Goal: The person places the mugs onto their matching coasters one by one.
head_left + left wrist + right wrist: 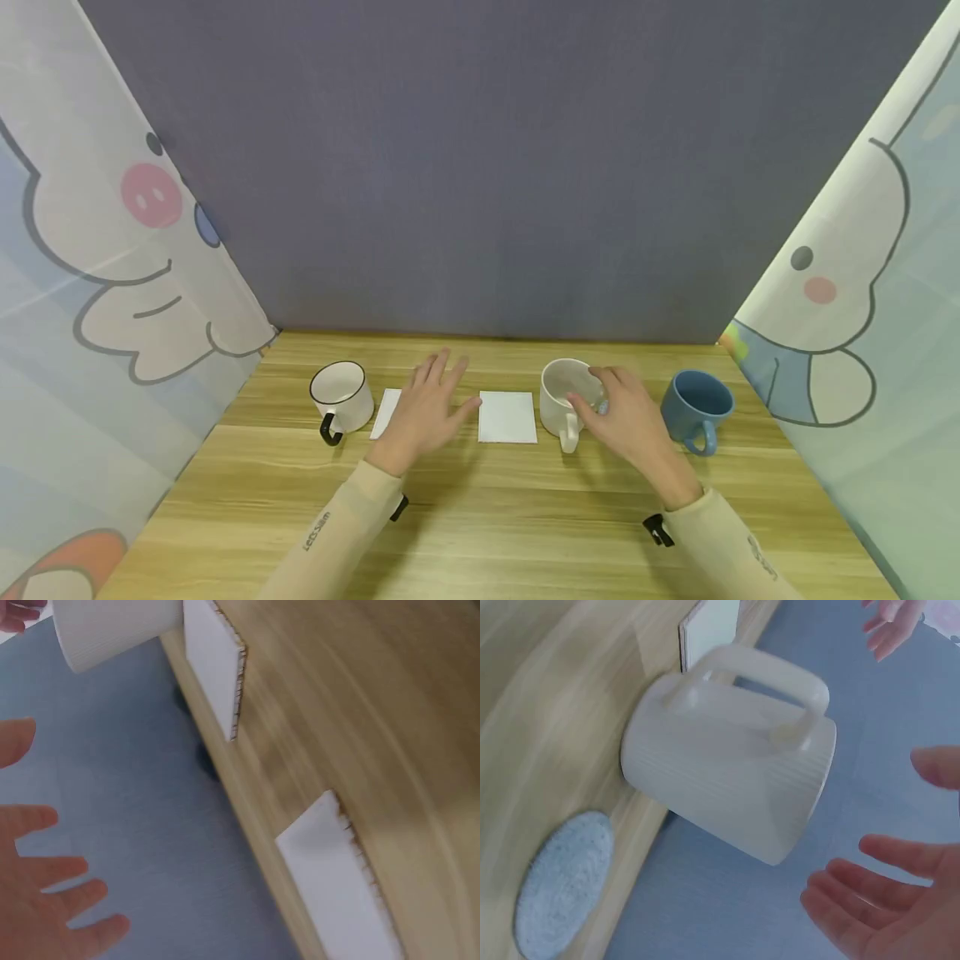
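My right hand (pixel 633 417) hovers by the cream mug (pixel 564 393), fingers straight at its rim, grip wide, holding nothing. The mug stands upright on the desk (pixel 480 517), handle toward me, between the white coaster (pixel 507 416) and blue mug (pixel 696 407). My left hand (pixel 431 408) is spread flat, grip wide, above a second white coaster (pixel 386 412). Black-handled white mug (pixel 341 397) sits far left. Right wrist view shows a grey round coaster (pixel 562 881) near the cream mug.

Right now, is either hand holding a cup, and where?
No. The right hand is open beside the white mug, fingers near its rim without gripping. The left hand is spread open above the white coasters.
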`<state>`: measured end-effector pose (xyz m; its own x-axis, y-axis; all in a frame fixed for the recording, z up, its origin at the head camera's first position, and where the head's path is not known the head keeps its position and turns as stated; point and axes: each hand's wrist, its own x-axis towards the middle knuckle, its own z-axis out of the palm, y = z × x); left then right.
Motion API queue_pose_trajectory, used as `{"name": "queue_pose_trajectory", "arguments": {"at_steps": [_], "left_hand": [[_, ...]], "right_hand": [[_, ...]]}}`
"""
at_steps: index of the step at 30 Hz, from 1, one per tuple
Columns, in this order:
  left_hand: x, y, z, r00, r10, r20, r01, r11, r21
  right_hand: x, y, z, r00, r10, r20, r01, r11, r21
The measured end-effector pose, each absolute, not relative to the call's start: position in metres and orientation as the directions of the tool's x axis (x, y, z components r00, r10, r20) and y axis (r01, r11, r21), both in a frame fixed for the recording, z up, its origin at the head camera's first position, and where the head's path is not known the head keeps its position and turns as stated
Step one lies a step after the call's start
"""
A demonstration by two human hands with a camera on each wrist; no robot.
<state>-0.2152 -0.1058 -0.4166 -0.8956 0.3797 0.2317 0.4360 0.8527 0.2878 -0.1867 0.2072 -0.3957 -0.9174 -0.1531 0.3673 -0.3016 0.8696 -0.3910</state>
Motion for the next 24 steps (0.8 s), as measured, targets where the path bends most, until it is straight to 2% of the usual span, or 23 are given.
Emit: {"name": "queue_pose_trajectory", "arguments": {"at_steps": [7,14,18,24], "left_hand": [[-0.218,-0.107,-0.430,-0.873,0.424,0.242,0.484,0.816,0.316],[-0.222,-0.109,-0.443,-0.857,0.441,0.265,0.510,0.798,0.322],[-0.224,-0.109,-0.448,-0.854,0.438,0.281,0.515,0.787,0.339],[-0.226,-0.107,-0.451,-0.855,0.431,0.289,0.514,0.780,0.357]], "right_hand": [[-0.181,0.206,-0.405,-0.919,-0.109,0.380,-0.292,0.834,-0.468],[-0.178,0.202,-0.422,-0.875,-0.107,0.471,-0.330,0.845,-0.421],[-0.175,0.200,-0.429,-0.895,-0.097,0.435,-0.322,0.816,-0.481],[-0.173,0.197,-0.435,-0.952,-0.048,0.302,-0.230,0.762,-0.605]]}}
